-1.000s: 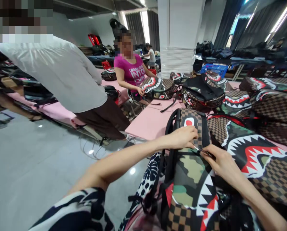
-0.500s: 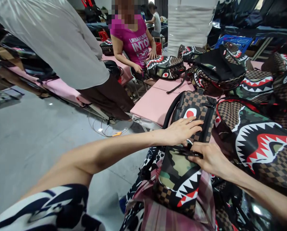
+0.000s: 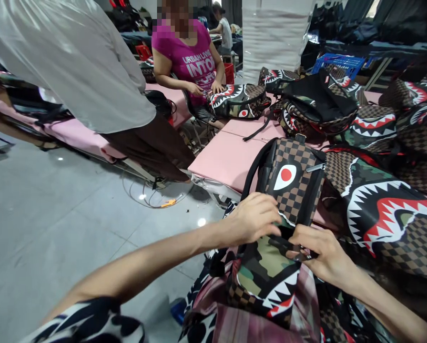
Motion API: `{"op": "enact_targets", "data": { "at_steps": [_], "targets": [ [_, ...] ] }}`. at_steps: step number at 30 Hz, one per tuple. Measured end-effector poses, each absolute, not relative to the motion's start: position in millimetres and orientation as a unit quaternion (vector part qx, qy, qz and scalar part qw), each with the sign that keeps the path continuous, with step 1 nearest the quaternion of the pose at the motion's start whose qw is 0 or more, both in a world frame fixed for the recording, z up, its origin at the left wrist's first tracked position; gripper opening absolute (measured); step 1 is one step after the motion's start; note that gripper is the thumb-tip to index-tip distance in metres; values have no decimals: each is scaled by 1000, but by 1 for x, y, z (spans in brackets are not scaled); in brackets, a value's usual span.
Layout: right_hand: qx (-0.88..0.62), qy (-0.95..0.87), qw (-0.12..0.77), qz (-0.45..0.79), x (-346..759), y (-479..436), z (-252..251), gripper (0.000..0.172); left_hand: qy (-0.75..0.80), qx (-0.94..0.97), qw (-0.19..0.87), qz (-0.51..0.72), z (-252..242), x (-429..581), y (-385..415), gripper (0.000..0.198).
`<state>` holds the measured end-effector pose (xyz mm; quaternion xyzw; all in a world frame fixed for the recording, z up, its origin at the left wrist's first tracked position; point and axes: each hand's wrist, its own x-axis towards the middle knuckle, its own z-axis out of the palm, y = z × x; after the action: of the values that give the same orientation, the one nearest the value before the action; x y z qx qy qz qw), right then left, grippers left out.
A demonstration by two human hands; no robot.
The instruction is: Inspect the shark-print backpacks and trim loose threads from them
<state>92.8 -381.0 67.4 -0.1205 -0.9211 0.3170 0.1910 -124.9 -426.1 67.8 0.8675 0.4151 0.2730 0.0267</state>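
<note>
A backpack (image 3: 259, 281) with checks, camouflage and shark teeth lies across my lap and the table's edge, its upper part marked with a red-and-white eye. My left hand (image 3: 258, 219) bends its fingers at the upper edge of a dark opening midway down the bag, thumb at the near side. Opposite it, my right hand (image 3: 319, 247) pinches the dark edge of the same opening; its fingertips partly hide what they grip. A silver zip pull (image 3: 315, 167) lies on the upper part of the bag.
A larger shark-print bag (image 3: 395, 214) lies at the right, with several similar bags behind it. Across the pink table (image 3: 224, 152) a seated person in magenta (image 3: 185, 52) handles another bag. Someone in a grey shirt (image 3: 92, 62) stands at the left. Cables (image 3: 145, 202) run over the floor.
My left hand has drawn back from lying flat on the upper part and now curls at the opening. My right hand is slightly lower and further right. The dark opening shows wider.
</note>
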Motion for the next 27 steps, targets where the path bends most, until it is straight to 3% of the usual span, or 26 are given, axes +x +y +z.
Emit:
{"op": "enact_targets", "data": {
  "at_steps": [3,7,10,20,27],
  "targets": [
    [-120,-940,185,262,98,-387,67,15,445,868,27,220,66,-123,-456,27],
    [-118,-975,150,109,108,-404,64,26,496,843,-39,204,58,-115,-488,8],
    [-81,-987,131,35,116,-415,57,35,487,847,-74,200,47,-110,-502,17],
    [-73,-990,113,42,117,-435,36,39,424,860,-74,275,21,-110,-512,24],
    [-82,-988,123,33,116,-439,33,38,417,861,-73,282,18,-110,-512,17]
  ]
}}
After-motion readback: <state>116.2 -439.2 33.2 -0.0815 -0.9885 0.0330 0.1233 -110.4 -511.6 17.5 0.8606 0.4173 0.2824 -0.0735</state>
